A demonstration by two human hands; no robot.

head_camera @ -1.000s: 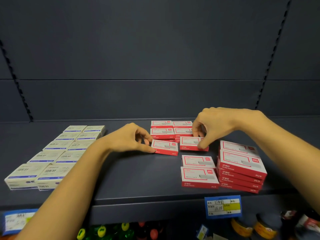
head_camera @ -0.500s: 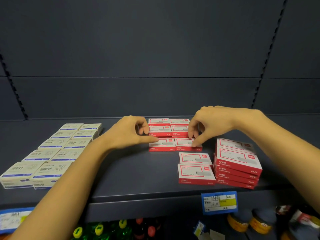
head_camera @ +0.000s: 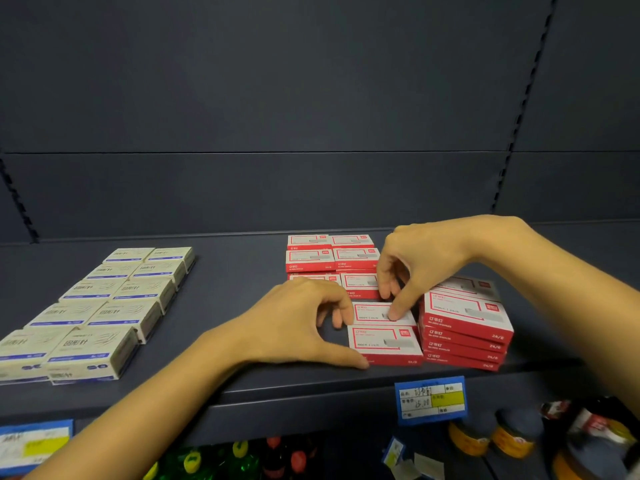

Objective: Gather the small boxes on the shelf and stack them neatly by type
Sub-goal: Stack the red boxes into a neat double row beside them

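Note:
Two loose red boxes lie one behind the other near the shelf's front edge: the front red box [head_camera: 381,344] and the second red box [head_camera: 372,312]. My left hand [head_camera: 304,323] brackets their left side, thumb at the front box's front-left corner, fingers against the second box's left edge. My right hand [head_camera: 426,265] pinches the second box, index fingertip on its top, thumb at its back edge. Behind them red boxes stand in two neat rows [head_camera: 332,259]. A taller stack of red boxes [head_camera: 465,322] sits on the right. White-and-blue boxes [head_camera: 104,306] fill two columns at left.
The dark shelf [head_camera: 225,306] has a back panel close behind the rows. A blue price tag [head_camera: 431,400] hangs on the front lip, another one [head_camera: 34,445] at lower left. Bottles and jars [head_camera: 491,438] stand on the shelf below.
Both hands left the red boxes in the third row, now lined up, and came nearer to the two loose red boxes by the front edge. The camera view shifted slightly.

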